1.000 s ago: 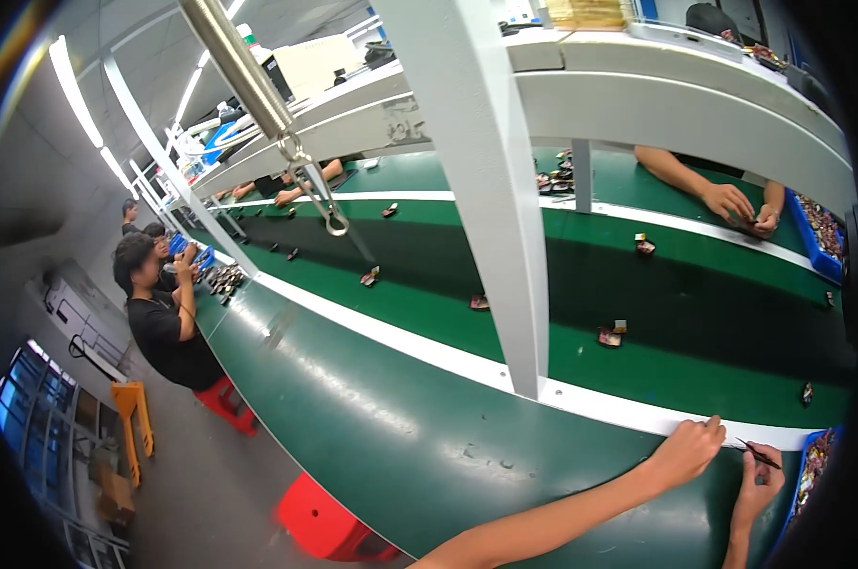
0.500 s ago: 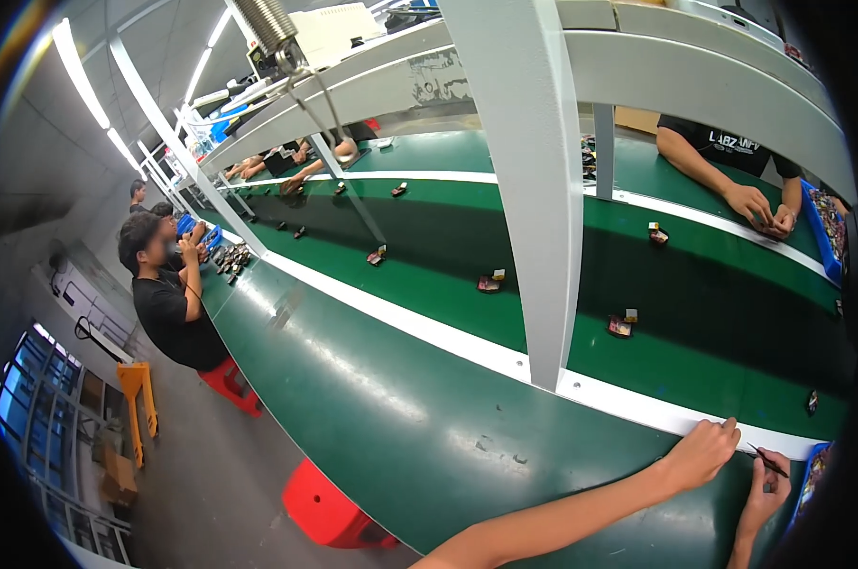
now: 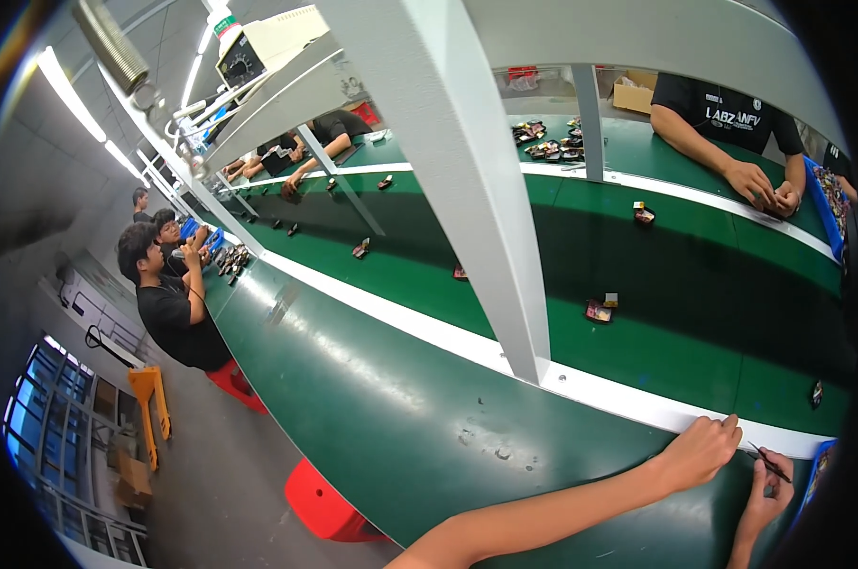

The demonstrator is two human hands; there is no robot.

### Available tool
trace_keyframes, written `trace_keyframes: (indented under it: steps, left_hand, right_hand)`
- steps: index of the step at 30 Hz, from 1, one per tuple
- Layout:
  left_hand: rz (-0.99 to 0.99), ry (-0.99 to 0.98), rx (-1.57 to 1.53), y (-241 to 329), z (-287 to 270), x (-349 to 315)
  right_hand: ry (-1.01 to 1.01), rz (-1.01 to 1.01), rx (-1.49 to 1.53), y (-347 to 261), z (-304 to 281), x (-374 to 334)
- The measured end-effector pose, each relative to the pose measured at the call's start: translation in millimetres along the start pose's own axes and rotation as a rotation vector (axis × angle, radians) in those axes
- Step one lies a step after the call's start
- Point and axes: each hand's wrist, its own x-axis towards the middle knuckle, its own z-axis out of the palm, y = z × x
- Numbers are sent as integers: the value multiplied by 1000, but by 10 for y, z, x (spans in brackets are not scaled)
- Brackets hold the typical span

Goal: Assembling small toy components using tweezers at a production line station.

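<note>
My left hand (image 3: 700, 454) has its fingers closed in a pinch at the white rail along the belt's near edge. Anything between those fingertips is too small or hidden to make out. Just to its right, my right hand (image 3: 768, 493) grips a slim, dark, pointed tool that looks like tweezers (image 3: 772, 465). Its tip points toward the left hand. A blue bin (image 3: 816, 484), partly cut off by the picture's rim, stands beside the right hand. One small dark part (image 3: 817, 394) lies on the green belt beyond my hands.
Small parts with yellow-white tabs (image 3: 599, 310) lie spaced along the belt (image 3: 675, 332). A white post (image 3: 505, 237) rises from the rail (image 3: 628, 403). Opposite, a co-worker's hands (image 3: 765, 194) work near another blue bin (image 3: 824, 209). A red stool (image 3: 324, 503) stands at left.
The view has shifted slightly, so the post sits further left and more of the opposite co-worker shows. Parts on the belt appear further left. Both my hands keep nearly the same place and pose.
</note>
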Motion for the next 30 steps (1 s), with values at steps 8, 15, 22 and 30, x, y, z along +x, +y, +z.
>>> trace_keyframes:
  steps: [8,15,22,30]
  left_hand:
    - [-3,7,-41,-10,-18,-31]
    - [6,15,-39,-2,-18,-13]
    - [8,37,-41,-12,15,-13]
    - [8,24,-51,-24,26,-3]
  right_hand:
    - [-33,41,7,-136,10,1]
    - [-17,44,9,-136,-3,-6]
    - [-40,71,-11,-127,-7,0]
    - [-34,63,1,-42,-1,-10]
